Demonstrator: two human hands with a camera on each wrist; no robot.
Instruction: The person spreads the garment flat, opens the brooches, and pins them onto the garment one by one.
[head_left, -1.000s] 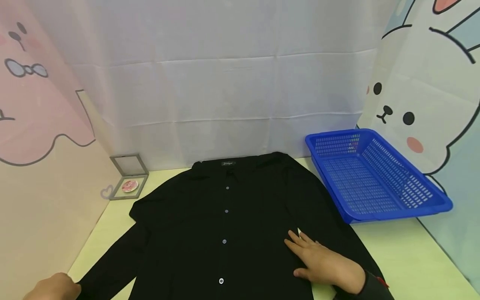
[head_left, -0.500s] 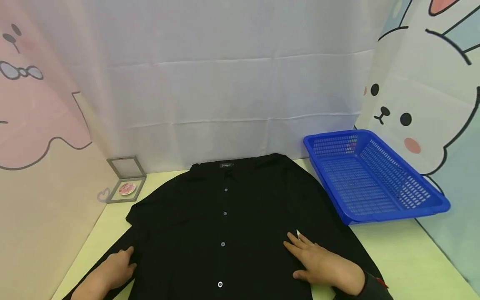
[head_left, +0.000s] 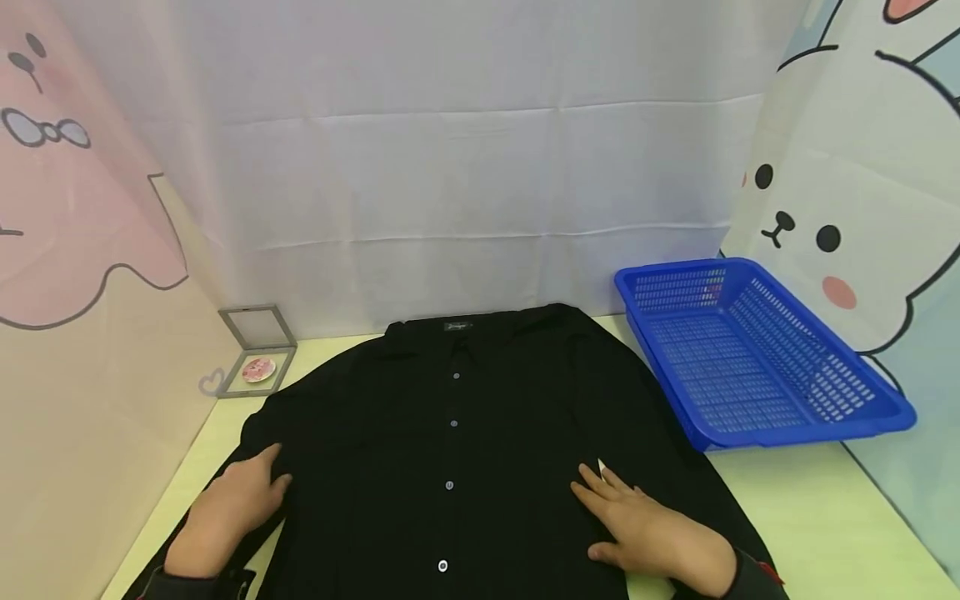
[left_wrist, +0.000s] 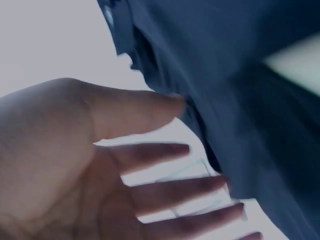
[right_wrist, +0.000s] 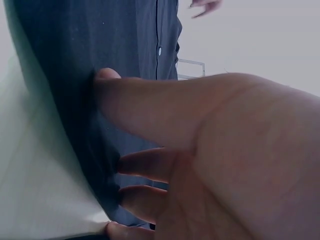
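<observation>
A black button-up shirt (head_left: 375, 417) lies spread on the pale yellow-green table (head_left: 810, 500), collar at the back, its light buttons running down the middle. My left hand (head_left: 236, 500) is over the shirt's left-side sleeve, fingers extended and thumb apart. In the left wrist view, the fingers of this hand (left_wrist: 65, 150) are spread and straight beside the dark cloth, with nothing gripped. My right hand (head_left: 645, 529) rests on the shirt's right side by the other sleeve, fingers spread. Seen from the right wrist, its thumb and fingertips touch the cloth. The shirt's lower hem is out of view.
A blue plastic basket (head_left: 757, 367) stands at the back right beside the shirt. At the back left is a small grey hinged frame (head_left: 258, 350) with a pink round piece in it. White and cartoon-printed curtains (head_left: 480, 167) enclose the table.
My left hand has let go of the sleeve's lower part and moved up and right along it. The fold near the left-side shoulder has flattened outward. My right hand has stayed in place.
</observation>
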